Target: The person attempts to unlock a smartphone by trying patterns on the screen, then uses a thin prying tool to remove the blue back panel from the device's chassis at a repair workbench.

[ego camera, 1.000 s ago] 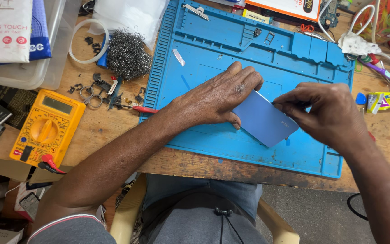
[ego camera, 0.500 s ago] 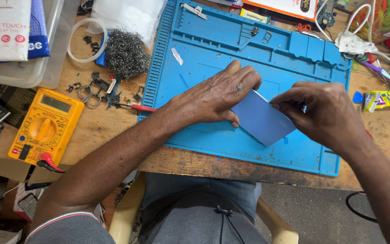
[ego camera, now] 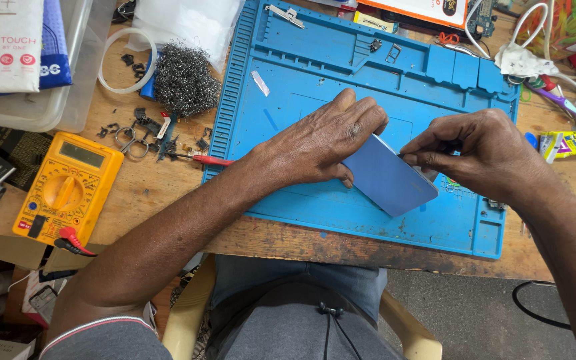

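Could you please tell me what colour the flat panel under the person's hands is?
The flat panel is light blue, seen best in the head view.

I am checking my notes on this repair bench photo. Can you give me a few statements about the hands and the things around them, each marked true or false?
1. The left hand presses down on the blue phone back. True.
2. The phone back lies on the bare wooden table. False: it lies on the blue work mat.
3. The right hand pinches at the phone back's upper right edge. True.
4. The yellow multimeter sits on the mat. False: it sits on the wooden table, left of the mat.
5. A wad of steel wool lies left of the mat. True.
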